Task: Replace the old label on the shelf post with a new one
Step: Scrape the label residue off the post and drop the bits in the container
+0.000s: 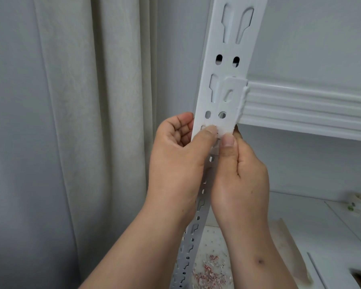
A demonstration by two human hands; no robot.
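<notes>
White metal post: shelf post (227,65) runs slanted up the middle of the head view, punched with slots and holes; shelf beam (308,103) hooks into it on the right.
Left hand: left hand (175,155) curled around the post's left edge, thumb pressed flat on the post face just below the beam bracket.
Right hand: right hand (240,170) beside it, thumb up against the post face, fingers wrapped behind; looks like a pinch on the post or on something thin there.
Label: small whitish patch under both thumbs, too covered to tell if it is old label residue or a new one.
Scraps: pink and white paper bits (212,272) lie on the surface below, near the post foot.
Progress: judging by the scraps, old label likely mostly scraped off; new label either being pressed on or not yet applied, cannot tell.
Left to do: confirm clean face, stick and smooth the new label.
Background: grey curtain (71,122) at left.
</notes>
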